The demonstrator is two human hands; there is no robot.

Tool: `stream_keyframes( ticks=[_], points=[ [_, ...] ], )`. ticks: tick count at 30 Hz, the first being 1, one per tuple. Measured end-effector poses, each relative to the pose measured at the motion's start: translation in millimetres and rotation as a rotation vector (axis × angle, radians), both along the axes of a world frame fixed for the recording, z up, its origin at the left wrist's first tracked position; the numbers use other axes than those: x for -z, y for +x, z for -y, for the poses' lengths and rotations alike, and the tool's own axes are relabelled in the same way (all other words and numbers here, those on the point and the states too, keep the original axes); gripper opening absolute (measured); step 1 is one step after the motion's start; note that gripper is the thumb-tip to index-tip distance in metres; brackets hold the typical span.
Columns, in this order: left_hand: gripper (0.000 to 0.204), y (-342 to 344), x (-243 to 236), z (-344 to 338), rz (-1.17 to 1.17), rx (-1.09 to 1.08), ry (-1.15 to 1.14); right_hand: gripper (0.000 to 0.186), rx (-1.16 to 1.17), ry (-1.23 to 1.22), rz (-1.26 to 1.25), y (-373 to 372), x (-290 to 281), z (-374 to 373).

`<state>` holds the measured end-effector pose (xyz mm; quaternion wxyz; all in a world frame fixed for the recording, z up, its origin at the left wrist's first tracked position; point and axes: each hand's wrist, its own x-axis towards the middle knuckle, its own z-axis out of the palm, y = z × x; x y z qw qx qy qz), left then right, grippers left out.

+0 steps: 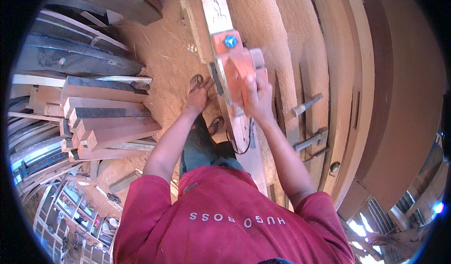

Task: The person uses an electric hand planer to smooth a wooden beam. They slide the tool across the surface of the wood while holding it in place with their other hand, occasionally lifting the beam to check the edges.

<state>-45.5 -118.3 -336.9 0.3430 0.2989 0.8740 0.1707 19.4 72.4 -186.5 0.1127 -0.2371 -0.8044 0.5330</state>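
Observation:
An orange-red electric planer [235, 67] with a blue front knob rests on a long pale board [215, 10]. My right hand [257, 97] is wrapped round the planer's rear handle. A black cord [248, 144] loops from the planer's back end down over the board. Beside the board's left edge is my left hand [199, 97], its fingers stretched toward the planer's black side part; whether they touch the board or the planer I cannot tell. The board's surface under the planer is hidden.
Stacked timber beams [112, 123] stand to the left. On the sawdust-covered bench at right lie a hammer [306, 104], a dark metal clamp-like tool [310, 139] and a tape-like round object [335, 167]. A narrow wooden strip [191, 29] lies on the sawdust beyond my left hand.

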Motion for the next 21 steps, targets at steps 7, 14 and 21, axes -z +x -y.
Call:
stream_keyframes(
  ticks=[7,14,21],
  points=[
    [0.08,-2.1,-3.3,-0.5,0.072,-0.022,0.11,0.056,0.046,0.043,-0.084,-196.3,6.6,-40.6],
    [0.076,-2.6,2.1,2.4,0.055,-0.05,0.156,0.062,0.001,0.084,0.038,-264.8,-36.9,-41.3],
    [0.073,-4.6,19.4,13.7,0.111,0.004,0.091,0.043,-0.048,0.146,-0.084,-59.7,0.2,16.4]
  ],
)
